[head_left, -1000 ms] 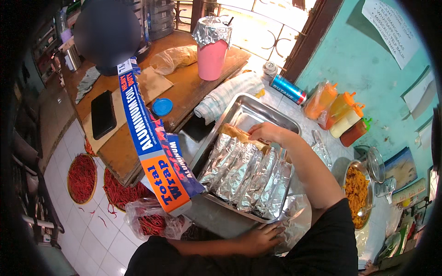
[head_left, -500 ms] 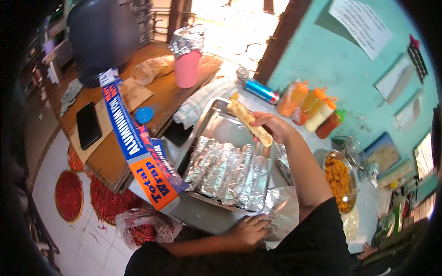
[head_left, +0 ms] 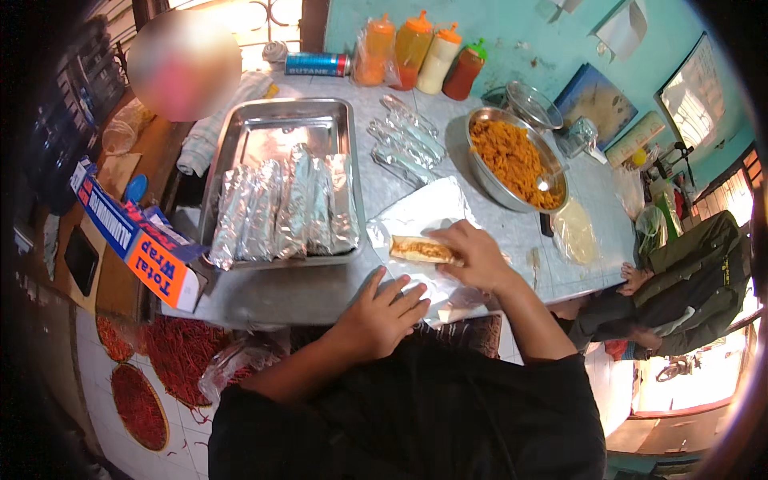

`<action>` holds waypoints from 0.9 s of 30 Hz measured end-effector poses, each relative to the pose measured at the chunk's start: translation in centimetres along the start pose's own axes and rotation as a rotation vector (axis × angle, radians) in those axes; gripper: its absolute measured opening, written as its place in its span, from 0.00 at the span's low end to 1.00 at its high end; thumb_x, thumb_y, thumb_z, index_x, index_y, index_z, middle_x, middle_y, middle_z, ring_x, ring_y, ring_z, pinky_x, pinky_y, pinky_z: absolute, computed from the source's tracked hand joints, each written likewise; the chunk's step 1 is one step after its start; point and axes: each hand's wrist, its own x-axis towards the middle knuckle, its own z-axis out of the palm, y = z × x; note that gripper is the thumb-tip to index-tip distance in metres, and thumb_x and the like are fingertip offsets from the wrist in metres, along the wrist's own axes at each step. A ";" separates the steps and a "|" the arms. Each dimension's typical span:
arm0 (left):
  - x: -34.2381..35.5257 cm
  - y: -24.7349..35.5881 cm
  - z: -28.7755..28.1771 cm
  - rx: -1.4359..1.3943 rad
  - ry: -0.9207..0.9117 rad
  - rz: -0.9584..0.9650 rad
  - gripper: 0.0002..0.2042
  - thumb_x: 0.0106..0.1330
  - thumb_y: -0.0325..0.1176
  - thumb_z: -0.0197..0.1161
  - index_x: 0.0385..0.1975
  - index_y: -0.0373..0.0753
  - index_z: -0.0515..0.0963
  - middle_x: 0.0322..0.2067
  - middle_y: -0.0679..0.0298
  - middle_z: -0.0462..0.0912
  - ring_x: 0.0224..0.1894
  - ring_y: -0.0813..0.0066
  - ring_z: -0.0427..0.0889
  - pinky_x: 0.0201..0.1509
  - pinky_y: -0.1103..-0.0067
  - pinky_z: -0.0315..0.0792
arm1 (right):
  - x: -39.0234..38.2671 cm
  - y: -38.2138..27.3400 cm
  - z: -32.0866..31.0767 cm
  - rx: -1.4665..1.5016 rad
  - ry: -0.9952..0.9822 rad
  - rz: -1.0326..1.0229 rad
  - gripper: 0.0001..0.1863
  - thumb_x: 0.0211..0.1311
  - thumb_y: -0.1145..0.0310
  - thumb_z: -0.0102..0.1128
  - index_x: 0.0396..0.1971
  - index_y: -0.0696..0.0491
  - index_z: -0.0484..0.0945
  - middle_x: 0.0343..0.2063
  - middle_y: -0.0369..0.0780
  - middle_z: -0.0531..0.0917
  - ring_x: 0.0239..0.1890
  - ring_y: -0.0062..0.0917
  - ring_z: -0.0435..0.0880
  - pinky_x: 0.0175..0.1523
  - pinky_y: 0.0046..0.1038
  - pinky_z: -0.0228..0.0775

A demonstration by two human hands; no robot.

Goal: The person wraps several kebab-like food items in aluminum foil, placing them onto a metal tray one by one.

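A browned, rolled flatbread wrap (head_left: 422,250) lies on a sheet of aluminium foil (head_left: 440,208) at the table's front. My right hand (head_left: 476,254) is closed round its right end, which its fingers hide. Just left of it, at the foil's near edge, my left hand (head_left: 380,314) rests with fingers spread and nothing seen in them. On the left stands a metal tray (head_left: 346,132) with several foil-wrapped rolls (head_left: 294,208) side by side in its near half. More foil-wrapped pieces (head_left: 406,136) lie on the table right of the tray.
A metal bowl (head_left: 482,170) of orange shredded filling with a spoon sits right of the foil. Squeeze bottles (head_left: 414,52) and a blue canister (head_left: 316,64) line the wall. An aluminium foil box (head_left: 132,236) juts out at left. Another person's hand (head_left: 636,278) is at the right edge.
My right hand has brought the wrap from above the tray down onto the foil sheet. My left hand's fingers have spread. The view has swung toward the right.
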 end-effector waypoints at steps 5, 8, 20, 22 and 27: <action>-0.2 4.0 2.6 0.146 0.039 0.014 0.17 0.60 0.35 0.56 0.49 0.44 0.78 0.55 0.60 0.75 0.53 0.65 0.72 0.60 0.59 0.59 | -3.9 1.7 -0.4 0.329 0.200 0.039 0.27 0.46 0.66 0.64 0.52 0.52 0.76 0.38 0.43 0.77 0.45 0.32 0.75 0.50 0.31 0.65; 0.5 4.8 3.2 0.110 0.032 -0.023 0.17 0.59 0.34 0.55 0.49 0.42 0.78 0.53 0.61 0.76 0.52 0.67 0.71 0.61 0.60 0.58 | -5.4 2.8 -1.3 0.707 0.325 0.260 0.25 0.46 0.72 0.61 0.50 0.55 0.77 0.41 0.40 0.78 0.47 0.27 0.74 0.51 0.28 0.64; 2.8 3.8 6.5 0.144 0.301 -0.068 0.16 0.52 0.29 0.60 0.43 0.41 0.80 0.34 0.64 0.70 0.39 0.66 0.69 0.43 0.69 0.63 | -3.0 3.1 1.0 0.106 0.115 0.046 0.24 0.37 0.74 0.59 0.43 0.49 0.80 0.33 0.40 0.74 0.41 0.36 0.73 0.48 0.31 0.66; 2.8 3.9 6.4 0.135 0.319 -0.061 0.16 0.51 0.28 0.61 0.41 0.42 0.80 0.34 0.64 0.70 0.38 0.66 0.69 0.42 0.70 0.64 | -2.7 3.7 0.7 0.160 0.105 0.044 0.23 0.37 0.74 0.60 0.41 0.48 0.81 0.33 0.40 0.75 0.42 0.35 0.73 0.49 0.30 0.66; 1.6 3.5 5.1 0.100 0.229 -0.120 0.13 0.51 0.30 0.60 0.39 0.45 0.81 0.36 0.66 0.72 0.38 0.68 0.71 0.48 0.69 0.65 | -3.2 4.7 0.8 0.322 0.043 -0.087 0.19 0.45 0.71 0.59 0.42 0.50 0.81 0.34 0.41 0.77 0.44 0.37 0.73 0.52 0.32 0.65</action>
